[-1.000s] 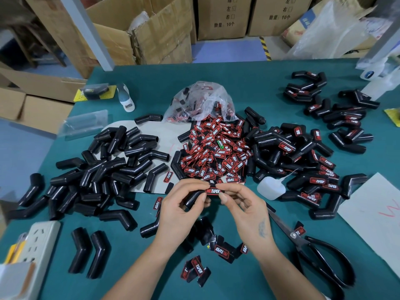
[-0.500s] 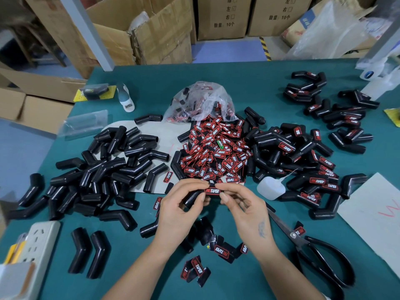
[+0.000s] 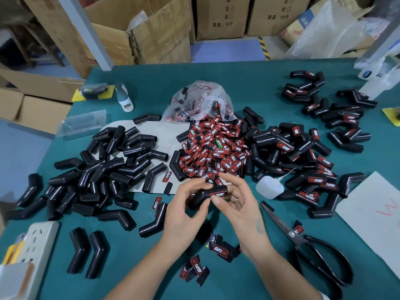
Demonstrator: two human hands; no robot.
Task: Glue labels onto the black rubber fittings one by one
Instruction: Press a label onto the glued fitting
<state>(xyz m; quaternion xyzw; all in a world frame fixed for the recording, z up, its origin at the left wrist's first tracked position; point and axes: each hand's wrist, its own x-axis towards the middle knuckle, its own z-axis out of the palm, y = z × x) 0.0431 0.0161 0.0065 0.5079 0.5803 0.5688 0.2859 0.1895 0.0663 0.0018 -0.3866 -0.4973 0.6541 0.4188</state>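
Observation:
My left hand (image 3: 184,213) grips a bent black rubber fitting (image 3: 201,195) just above the table's near middle. A red and black label (image 3: 217,194) sits on the fitting's right end. My right hand (image 3: 238,202) pinches that end, thumb on the label and fingers curled over the top. A heap of loose red labels (image 3: 214,152) lies just beyond my hands. Unlabelled fittings (image 3: 104,169) are piled to the left. Labelled fittings (image 3: 303,165) are piled to the right. A small white glue bottle (image 3: 269,188) lies right of my right hand.
Black scissors (image 3: 307,243) lie at the near right, beside white paper (image 3: 376,215). A clear bag (image 3: 201,100) of labels sits behind the heap. A white power strip (image 3: 32,252) lies at the near left. Cardboard boxes (image 3: 151,29) stand beyond the table.
The fitting has turned in my hands, so the label now faces me more fully. My right fingers have spread and shifted over its right end. Both hands stay in place.

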